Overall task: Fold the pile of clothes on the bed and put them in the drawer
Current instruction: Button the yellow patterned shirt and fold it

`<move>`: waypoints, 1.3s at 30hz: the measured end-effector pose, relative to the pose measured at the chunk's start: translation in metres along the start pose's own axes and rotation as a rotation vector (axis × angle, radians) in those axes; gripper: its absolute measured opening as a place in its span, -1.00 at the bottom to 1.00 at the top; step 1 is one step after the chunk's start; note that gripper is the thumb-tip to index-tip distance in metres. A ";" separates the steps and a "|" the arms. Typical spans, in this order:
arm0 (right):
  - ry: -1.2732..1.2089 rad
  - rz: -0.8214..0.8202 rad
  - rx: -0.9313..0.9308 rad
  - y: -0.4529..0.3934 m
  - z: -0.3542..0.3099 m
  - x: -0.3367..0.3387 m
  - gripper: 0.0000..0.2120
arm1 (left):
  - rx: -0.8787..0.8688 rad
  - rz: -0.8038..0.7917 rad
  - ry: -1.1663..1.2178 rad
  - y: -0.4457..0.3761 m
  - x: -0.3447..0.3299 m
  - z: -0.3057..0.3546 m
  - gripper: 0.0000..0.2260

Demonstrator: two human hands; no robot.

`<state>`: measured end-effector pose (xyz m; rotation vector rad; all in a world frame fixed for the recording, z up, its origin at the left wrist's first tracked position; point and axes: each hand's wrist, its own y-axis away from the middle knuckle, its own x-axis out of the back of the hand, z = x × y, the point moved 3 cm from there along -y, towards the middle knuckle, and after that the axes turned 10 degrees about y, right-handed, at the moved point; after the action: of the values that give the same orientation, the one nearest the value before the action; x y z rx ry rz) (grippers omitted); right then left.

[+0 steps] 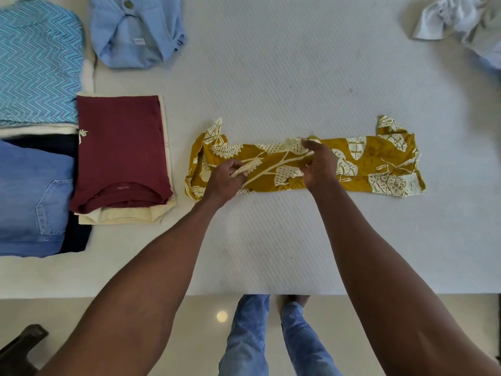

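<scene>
We pinch the mustard print garment with left hand and right hand, both clamped mid-strip, to fold it across

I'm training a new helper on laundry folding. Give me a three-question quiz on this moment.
1. True or false: both hands hold the mustard leaf-print garment.
2. What lies directly under the folded maroon shirt? A) jeans B) cream garment C) nothing
3. Where are the unfolded clothes still waiting?

Key:
1. True: the left hand and right hand each pinch its fabric.
2. B, the cream garment.
3. The pale crumpled pile, far right corner of the bed.
</scene>
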<state>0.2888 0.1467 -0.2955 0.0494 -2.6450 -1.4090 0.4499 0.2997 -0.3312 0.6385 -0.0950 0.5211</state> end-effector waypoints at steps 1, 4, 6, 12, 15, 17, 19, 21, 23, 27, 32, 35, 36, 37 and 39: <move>-0.005 0.071 0.043 -0.003 0.000 0.005 -0.67 | 0.002 0.027 -0.009 -0.003 0.003 0.002 -0.87; 0.042 0.237 0.169 -0.007 0.004 0.017 -0.62 | -0.043 0.050 -0.078 -0.015 0.005 0.014 -0.87; 0.140 0.333 0.237 -0.010 0.008 0.023 -0.60 | -0.076 0.039 -0.179 -0.024 0.003 0.019 -0.81; 0.821 0.670 0.468 -0.017 0.017 0.034 -0.41 | -0.415 0.137 -0.615 -0.021 -0.014 0.023 -0.61; 1.241 0.362 0.890 -0.017 0.023 0.017 -0.58 | -0.531 0.300 -0.647 -0.004 -0.015 0.011 -0.69; 1.428 0.152 0.871 -0.023 0.029 0.014 -0.62 | -0.519 0.423 -0.610 0.006 -0.008 0.005 -0.77; 1.414 0.236 0.759 -0.022 0.023 0.011 -0.67 | -0.403 0.597 -0.545 0.009 0.007 0.002 -0.76; 1.378 0.319 0.786 -0.013 0.014 -0.002 -0.65 | -0.273 0.713 -0.467 0.002 0.026 0.010 -0.68; 1.372 0.239 0.912 -0.004 0.011 -0.021 -0.58 | -0.214 0.672 -0.486 -0.017 0.042 0.021 -0.61; 1.426 0.082 1.080 0.005 0.024 -0.053 -0.59 | -0.145 0.423 -0.622 -0.057 0.062 0.040 -0.62; 1.457 0.001 0.982 0.006 0.044 -0.067 -0.59 | -0.019 0.107 -0.224 -0.048 0.058 0.025 -0.76; 1.427 -0.049 0.912 0.005 0.046 -0.064 -0.55 | -0.191 0.359 -0.373 -0.034 0.063 0.016 -0.73; 1.399 -0.017 0.936 0.004 0.044 -0.063 -0.55 | -0.213 0.392 -0.481 -0.033 0.062 0.013 -0.70; 1.395 0.014 0.975 0.005 0.042 -0.061 -0.56 | -0.214 0.371 -0.567 -0.033 0.059 0.010 -0.68; 1.429 0.023 1.026 0.004 0.042 -0.056 -0.63 | -0.249 0.370 -0.685 -0.033 0.049 0.007 -0.69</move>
<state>0.3382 0.1884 -0.3217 0.7607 -1.6888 0.2502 0.5088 0.2942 -0.3322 0.5331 -0.9244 0.6138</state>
